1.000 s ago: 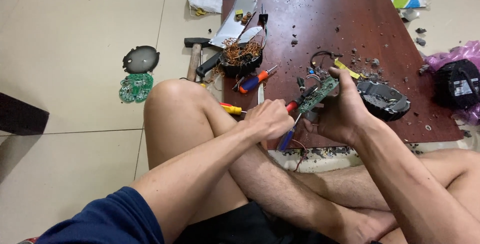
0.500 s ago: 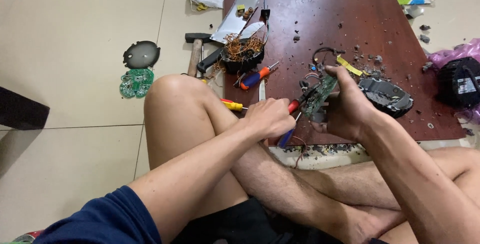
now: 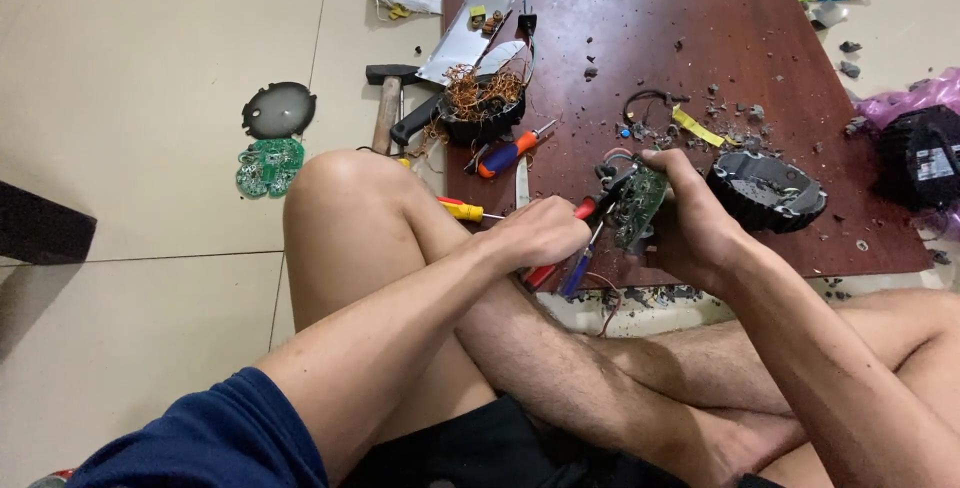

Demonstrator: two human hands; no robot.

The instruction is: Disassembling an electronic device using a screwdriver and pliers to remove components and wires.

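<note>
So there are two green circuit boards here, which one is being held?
The rectangular board, gripped upright in the right hand over the brown panel. The round board lies untouched on the floor tiles, left of the knee.

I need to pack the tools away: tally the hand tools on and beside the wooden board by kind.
Pliers, red-handled, in the left hand: 1
Screwdrivers: 3, red and blue, yellow, blue
Hammer: 1
Cleaver: 1
Total: 6
The circuit board in the right hand is not counted.
</note>
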